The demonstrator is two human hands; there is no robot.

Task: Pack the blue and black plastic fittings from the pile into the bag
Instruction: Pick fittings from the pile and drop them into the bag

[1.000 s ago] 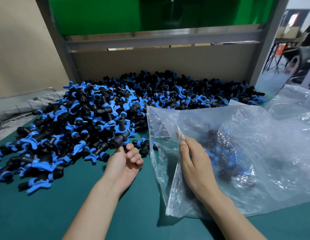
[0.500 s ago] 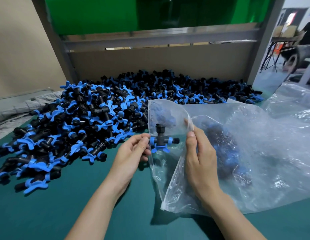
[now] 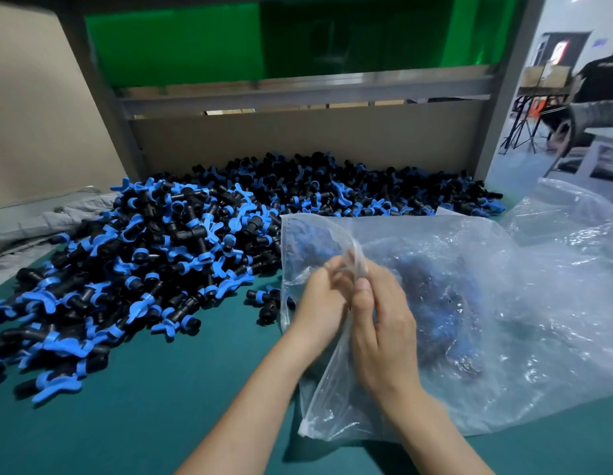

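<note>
A big pile of blue and black plastic fittings (image 3: pixel 181 255) covers the left and back of the green table (image 3: pixel 144 406). To its right lies a clear plastic bag (image 3: pixel 524 303), and several fittings (image 3: pixel 432 303) show dimly through it. My right hand (image 3: pixel 384 330) pinches the rim of the bag's mouth and holds it up. My left hand (image 3: pixel 320 303) is at that same mouth, with its fingertips blurred and partly behind the plastic. No fitting shows in either hand.
Two loose fittings (image 3: pixel 267 299) lie just left of the bag. A cardboard wall (image 3: pixel 298 138) closes off the back. A grey cloth (image 3: pixel 58 217) lies at the far left, more clear plastic (image 3: pixel 572 214) at the far right. A person (image 3: pixel 596 77) stands in the background.
My left hand picked a fitting from the pile's edge and carried it right to the bag's mouth. The fitting is now out of sight. My right hand raised the rim.
</note>
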